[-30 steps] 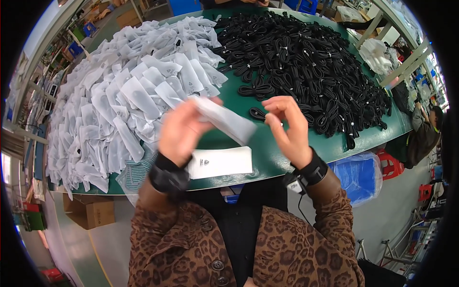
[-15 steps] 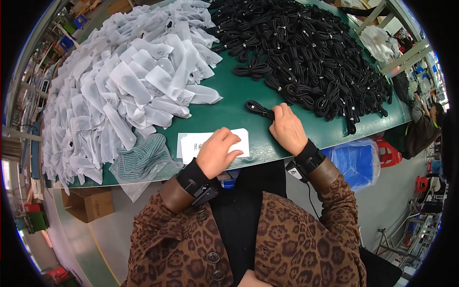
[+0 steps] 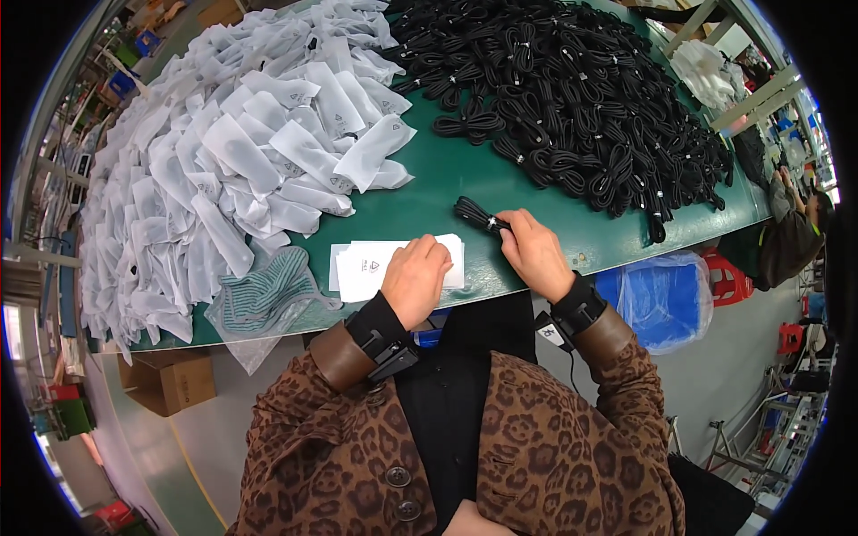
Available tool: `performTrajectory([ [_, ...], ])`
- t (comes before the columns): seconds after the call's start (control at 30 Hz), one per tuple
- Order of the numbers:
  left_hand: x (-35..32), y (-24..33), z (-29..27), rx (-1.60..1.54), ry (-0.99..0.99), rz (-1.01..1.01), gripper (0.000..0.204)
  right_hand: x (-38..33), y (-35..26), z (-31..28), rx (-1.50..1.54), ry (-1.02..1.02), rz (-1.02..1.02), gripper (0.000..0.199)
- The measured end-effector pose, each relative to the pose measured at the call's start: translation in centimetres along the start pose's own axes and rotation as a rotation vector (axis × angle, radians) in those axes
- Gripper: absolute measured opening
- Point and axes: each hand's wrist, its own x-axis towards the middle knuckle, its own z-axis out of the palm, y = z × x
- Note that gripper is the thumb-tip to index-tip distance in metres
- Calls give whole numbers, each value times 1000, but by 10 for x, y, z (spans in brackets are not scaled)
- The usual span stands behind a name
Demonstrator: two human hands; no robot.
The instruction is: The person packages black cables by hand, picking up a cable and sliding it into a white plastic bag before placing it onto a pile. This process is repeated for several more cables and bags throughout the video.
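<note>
My right hand point(image 3: 538, 257) grips one end of a coiled black cable point(image 3: 472, 213), whose bundle sticks out to the left of the fingers just above the table. My left hand point(image 3: 416, 280) is closed, its bent fingers together at the right part of a flat white bag point(image 3: 359, 275). That bag lies on top of a small stack of similar bags near the table's front edge. The fingertips are partly hidden from above, so how they pinch the bag is hard to see.
A large heap of filled white bags point(image 3: 232, 147) covers the table's left side. Many coiled black cables point(image 3: 572, 107) pile up at the back right. A striped cloth item point(image 3: 268, 290) lies on clear plastic by the front edge. Below right stands a blue lined bin point(image 3: 661, 299).
My left hand has moved slightly right and its fingers have drawn together on the bag. The top bag now shows a different print. My right hand has come slightly nearer with the cable.
</note>
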Motion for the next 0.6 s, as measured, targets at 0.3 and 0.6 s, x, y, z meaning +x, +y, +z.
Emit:
performTrajectory([
  [0.3,3,1,5,4,-17,-51,11,-17,-12,-13,103,-14,21,36],
  [0.6,5,2,-2,-362,4,-296,4,-34,-29,-27,71,53,-111,39],
])
